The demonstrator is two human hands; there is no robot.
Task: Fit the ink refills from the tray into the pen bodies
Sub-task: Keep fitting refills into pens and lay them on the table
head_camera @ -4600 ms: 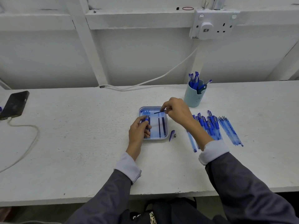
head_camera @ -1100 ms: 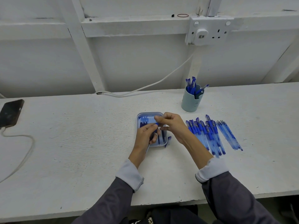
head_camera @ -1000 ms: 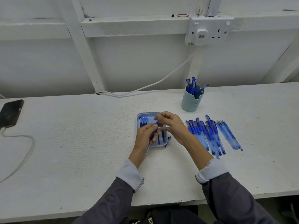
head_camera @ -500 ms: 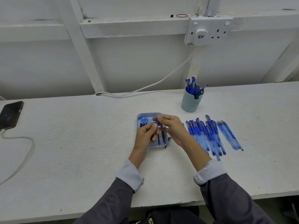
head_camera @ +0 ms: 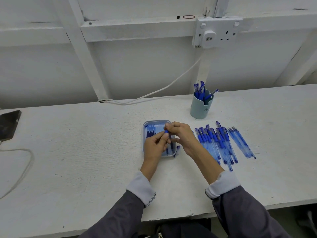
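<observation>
A small pale-blue tray (head_camera: 145, 124) lies mid-table with dark ink refills (head_camera: 150, 134) in it. Both hands meet just above it. My left hand (head_camera: 155, 147) grips a clear blue pen body (head_camera: 166, 131) by its blue grip section. My right hand (head_camera: 182, 135) pinches the upper end of the same pen body, fingers curled over it. Whether a refill sits inside is hidden by the fingers. A loose pen cap (head_camera: 177, 149) lies at the tray's right front corner.
Several blue pens (head_camera: 216, 143) lie in a row right of the tray, with a bunch of thin refills (head_camera: 241, 143) beyond. A pale cup (head_camera: 200, 107) with pens stands behind. A phone (head_camera: 8, 124) with a cable lies far left. A white cable (head_camera: 154, 93) runs along the wall.
4.6 s ago my right hand held a refill over the tray. Since then both hands have closed together on the pen body; over the last second they have barely moved.
</observation>
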